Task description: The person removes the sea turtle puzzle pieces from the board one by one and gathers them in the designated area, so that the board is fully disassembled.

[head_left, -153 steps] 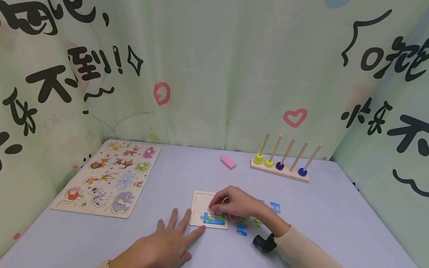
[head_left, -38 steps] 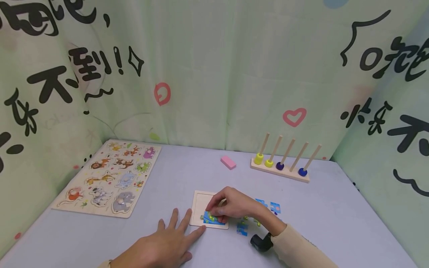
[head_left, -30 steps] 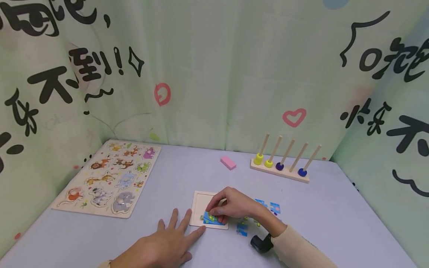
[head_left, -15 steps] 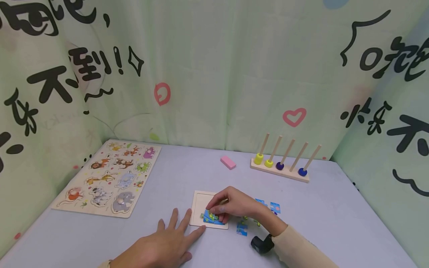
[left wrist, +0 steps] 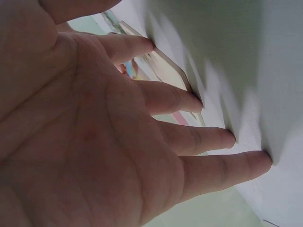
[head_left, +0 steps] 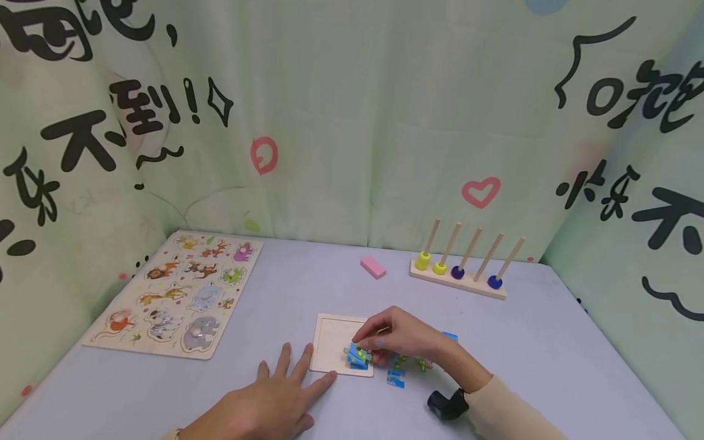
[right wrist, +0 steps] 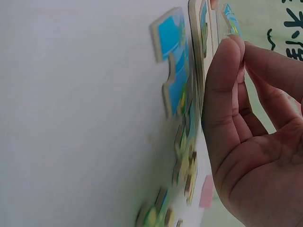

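Observation:
Above the lower right part of a small square wooden puzzle tray [head_left: 328,342], my right hand [head_left: 400,333] pinches a blue and green jigsaw piece [head_left: 357,353] between thumb and fingertips. The piece is tilted and overlaps more blue at the tray's lower right. In the right wrist view the piece [right wrist: 231,19] sticks out beyond the fingertips. My left hand [head_left: 269,394] lies with fingers spread, its fingertips at the tray's left and lower edges. Loose jigsaw pieces [head_left: 396,377] lie right of the tray, partly hidden under the right hand and forearm.
A large animal puzzle board [head_left: 181,293] lies at the left. A pink block [head_left: 373,267] sits behind the tray. At the back right stands a wooden peg stand [head_left: 459,280] with yellow and dark blue beads. Printed curtains border the table.
My right hand has shifted right, and the piece it pinches has come with it, now tilted. Bare wood shows at the tray's lower left where blue lay before. The left hand stays put.

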